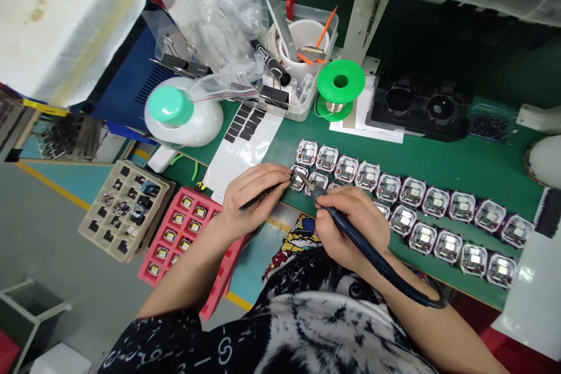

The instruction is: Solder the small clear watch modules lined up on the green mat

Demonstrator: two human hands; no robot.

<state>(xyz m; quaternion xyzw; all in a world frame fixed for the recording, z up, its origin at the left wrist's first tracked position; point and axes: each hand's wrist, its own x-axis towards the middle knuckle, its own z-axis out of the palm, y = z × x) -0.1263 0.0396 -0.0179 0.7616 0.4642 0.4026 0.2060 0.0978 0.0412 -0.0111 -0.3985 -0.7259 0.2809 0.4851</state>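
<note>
My right hand (353, 225) is closed around the dark blue handle of a soldering iron (363, 248). The iron's tip points at a small square electronic module in a clear case (300, 179), at the left end of the front row. Black tweezers (262, 196) are pinched in my left hand (249, 196), and their points reach the left side of that same module. Whether either tip touches it is too small to tell. Two rows of similar modules (412, 191) run rightward along the green bench, some partly hidden behind my right hand.
A green solder spool (340, 82), a white bottle with a green cap (184, 114) and a clear tool bin (302, 108) stand behind. A pink tray (169, 263) of small parts and a beige parts tray (103, 251) lie at left. Black stickers sit on a white sheet (236, 166).
</note>
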